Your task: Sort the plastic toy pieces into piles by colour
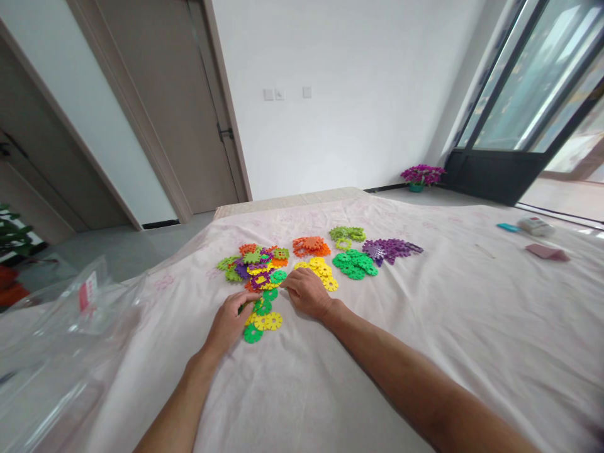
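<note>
My left hand (232, 316) rests at the left of a loose row of green discs (253, 333) and yellow discs (273, 321), its thumb and forefinger apart at their edge. My right hand (307, 292) is palm down with fingers bent together, close to a green notched disc (278, 277); whatever lies under its fingertips is hidden. Just beyond both hands is a mixed pile of plastic pieces (252, 257) in orange, purple, lime, yellow and green. Yellow discs (323, 270) lie partly behind my right hand.
Single-colour piles lie farther back: orange pieces (311, 245), lime pieces (347, 235), green discs (355, 264) and purple pieces (391, 250). All sit on a pale wrinkled sheet (453, 314). Clear plastic packaging (61, 327) is at the left; a pink item (547, 251) lies right.
</note>
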Action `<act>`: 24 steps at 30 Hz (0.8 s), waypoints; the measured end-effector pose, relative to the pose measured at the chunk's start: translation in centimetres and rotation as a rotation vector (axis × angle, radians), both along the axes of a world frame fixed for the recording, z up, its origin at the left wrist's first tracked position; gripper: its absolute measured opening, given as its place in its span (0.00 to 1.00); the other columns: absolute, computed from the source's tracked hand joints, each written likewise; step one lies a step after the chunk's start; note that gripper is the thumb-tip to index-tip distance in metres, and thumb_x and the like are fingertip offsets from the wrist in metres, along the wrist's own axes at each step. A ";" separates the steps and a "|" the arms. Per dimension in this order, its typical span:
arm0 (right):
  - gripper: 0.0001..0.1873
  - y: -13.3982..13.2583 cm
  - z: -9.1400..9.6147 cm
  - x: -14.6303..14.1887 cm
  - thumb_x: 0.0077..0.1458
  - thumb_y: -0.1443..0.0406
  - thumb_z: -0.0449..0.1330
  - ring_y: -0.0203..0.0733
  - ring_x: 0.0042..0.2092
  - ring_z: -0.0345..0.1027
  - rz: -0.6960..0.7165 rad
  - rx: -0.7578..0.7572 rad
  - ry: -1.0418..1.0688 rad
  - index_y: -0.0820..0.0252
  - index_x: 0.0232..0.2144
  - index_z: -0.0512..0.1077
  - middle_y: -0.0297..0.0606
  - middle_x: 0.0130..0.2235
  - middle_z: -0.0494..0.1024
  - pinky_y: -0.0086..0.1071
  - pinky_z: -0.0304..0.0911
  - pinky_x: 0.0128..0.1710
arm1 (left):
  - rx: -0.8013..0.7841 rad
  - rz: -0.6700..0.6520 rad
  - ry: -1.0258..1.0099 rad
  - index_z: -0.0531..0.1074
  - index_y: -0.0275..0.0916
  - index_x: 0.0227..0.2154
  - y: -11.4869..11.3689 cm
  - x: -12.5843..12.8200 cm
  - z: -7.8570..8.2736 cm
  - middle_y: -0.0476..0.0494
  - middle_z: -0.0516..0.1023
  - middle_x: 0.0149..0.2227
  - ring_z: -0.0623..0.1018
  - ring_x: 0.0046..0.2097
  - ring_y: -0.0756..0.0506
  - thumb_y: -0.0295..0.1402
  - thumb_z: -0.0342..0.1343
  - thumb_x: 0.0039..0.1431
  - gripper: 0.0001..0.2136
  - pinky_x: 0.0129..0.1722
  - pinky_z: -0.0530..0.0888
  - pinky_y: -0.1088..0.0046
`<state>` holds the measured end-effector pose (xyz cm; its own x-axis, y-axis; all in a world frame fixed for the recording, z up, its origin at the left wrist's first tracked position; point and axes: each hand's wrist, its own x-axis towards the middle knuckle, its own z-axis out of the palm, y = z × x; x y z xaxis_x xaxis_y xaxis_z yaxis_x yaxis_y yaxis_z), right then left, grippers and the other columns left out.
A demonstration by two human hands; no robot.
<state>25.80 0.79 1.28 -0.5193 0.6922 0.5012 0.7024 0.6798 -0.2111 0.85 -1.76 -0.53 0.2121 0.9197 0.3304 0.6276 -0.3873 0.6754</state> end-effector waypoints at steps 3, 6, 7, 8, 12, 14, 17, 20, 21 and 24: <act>0.10 -0.2 0.4 -0.1 0.61 0.67 0.54 0.43 0.42 0.63 0.018 -0.008 -0.038 0.56 0.39 0.76 0.40 0.36 0.76 0.35 0.52 0.43 | 0.005 0.004 0.000 0.78 0.43 0.43 0.0 0.0 0.0 0.44 0.78 0.48 0.75 0.52 0.44 0.35 0.49 0.59 0.14 0.56 0.68 0.63; 0.11 -0.5 0.9 -0.2 0.63 0.64 0.53 0.43 0.41 0.62 0.014 -0.016 -0.069 0.58 0.37 0.76 0.40 0.35 0.76 0.35 0.51 0.42 | 0.003 0.007 -0.001 0.78 0.43 0.42 -0.1 0.0 0.2 0.44 0.78 0.48 0.75 0.52 0.44 0.35 0.50 0.59 0.14 0.56 0.68 0.63; 0.11 -0.5 1.0 -0.2 0.63 0.64 0.53 0.42 0.41 0.62 0.011 -0.018 -0.077 0.58 0.36 0.76 0.40 0.35 0.76 0.35 0.51 0.42 | 0.005 0.008 0.000 0.78 0.43 0.42 -0.1 0.0 0.2 0.44 0.78 0.48 0.75 0.52 0.44 0.35 0.50 0.59 0.14 0.56 0.68 0.63; 0.11 -0.6 1.0 -0.2 0.63 0.64 0.53 0.42 0.41 0.62 0.007 -0.021 -0.084 0.58 0.36 0.75 0.40 0.35 0.76 0.35 0.51 0.42 | 0.008 0.010 0.003 0.78 0.43 0.42 -0.1 0.0 0.2 0.44 0.78 0.48 0.75 0.52 0.44 0.35 0.49 0.59 0.14 0.56 0.68 0.63; 0.11 -0.7 1.1 -0.3 0.64 0.63 0.52 0.42 0.42 0.62 -0.011 -0.022 -0.096 0.58 0.36 0.75 0.40 0.36 0.76 0.34 0.51 0.42 | 0.004 0.014 0.014 0.78 0.43 0.42 -0.1 0.0 0.2 0.44 0.78 0.48 0.74 0.53 0.43 0.35 0.49 0.59 0.14 0.57 0.68 0.63; 0.11 -0.7 1.1 -0.3 0.64 0.63 0.52 0.42 0.42 0.63 -0.022 -0.023 -0.099 0.57 0.37 0.75 0.39 0.37 0.76 0.35 0.52 0.42 | -0.001 0.010 0.017 0.77 0.43 0.42 -0.1 0.0 0.2 0.44 0.78 0.48 0.74 0.53 0.43 0.35 0.49 0.59 0.14 0.57 0.67 0.62; 0.12 -0.7 1.1 -0.3 0.64 0.63 0.52 0.43 0.42 0.63 -0.039 -0.033 -0.106 0.57 0.37 0.75 0.40 0.37 0.76 0.35 0.52 0.43 | -0.004 0.005 0.018 0.77 0.43 0.43 -0.2 0.1 0.3 0.44 0.78 0.49 0.74 0.53 0.44 0.35 0.48 0.60 0.14 0.58 0.67 0.62; 0.11 -0.7 1.0 -0.4 0.63 0.63 0.53 0.43 0.43 0.63 -0.059 -0.042 -0.102 0.57 0.39 0.75 0.41 0.38 0.76 0.36 0.52 0.43 | -0.007 0.009 0.017 0.77 0.42 0.43 -0.3 0.1 0.5 0.44 0.78 0.49 0.74 0.53 0.44 0.35 0.48 0.60 0.14 0.57 0.67 0.62; 0.10 -0.7 1.0 -0.4 0.63 0.64 0.53 0.44 0.44 0.63 -0.069 -0.046 -0.096 0.57 0.40 0.75 0.41 0.39 0.76 0.36 0.52 0.44 | -0.007 0.010 0.016 0.77 0.42 0.43 -0.3 0.1 0.5 0.44 0.78 0.49 0.74 0.53 0.44 0.35 0.48 0.60 0.14 0.57 0.67 0.62; 0.10 -0.6 0.8 -0.4 0.63 0.64 0.54 0.44 0.46 0.62 -0.107 -0.055 -0.084 0.57 0.42 0.74 0.41 0.41 0.76 0.37 0.52 0.46 | -0.006 0.010 0.015 0.77 0.43 0.42 -0.4 0.1 0.6 0.44 0.78 0.49 0.74 0.53 0.44 0.35 0.48 0.60 0.14 0.57 0.67 0.63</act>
<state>25.38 0.21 2.04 -0.4797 0.7709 0.4191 0.7868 0.5893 -0.1834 0.97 -2.13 0.02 0.2080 0.9237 0.3217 0.6414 -0.3772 0.6681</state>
